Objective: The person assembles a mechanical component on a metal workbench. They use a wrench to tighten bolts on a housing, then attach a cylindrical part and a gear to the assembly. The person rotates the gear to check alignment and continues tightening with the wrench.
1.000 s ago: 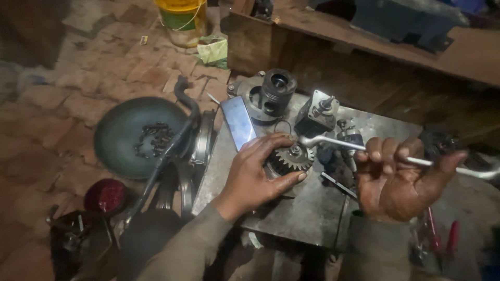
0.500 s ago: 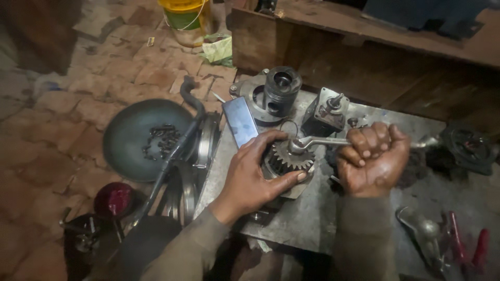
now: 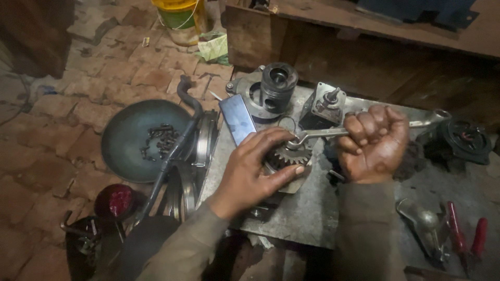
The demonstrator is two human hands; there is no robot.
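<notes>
My left hand [image 3: 258, 166] lies over a toothed metal gear [image 3: 289, 154] on a grey metal plate [image 3: 312, 208], fingers wrapped around its left and front side. My right hand [image 3: 375, 143] is a closed fist around the shaft of a long silver wrench [image 3: 323, 133]. The wrench's ring end sits on the centre of the gear, and its other end pokes out to the right past my fist.
A phone [image 3: 238, 118] lies on the plate's left part, a dark piston [image 3: 278, 86] and a small block with a shaft [image 3: 325, 106] behind the gear. Red-handled pliers [image 3: 463, 234] lie at right. A round pan [image 3: 140, 138] with bolts sits on the brick floor.
My right hand has swung the wrench handle from the far right toward the middle and upward, turning it about the gear's centre. My left hand stays on the gear.
</notes>
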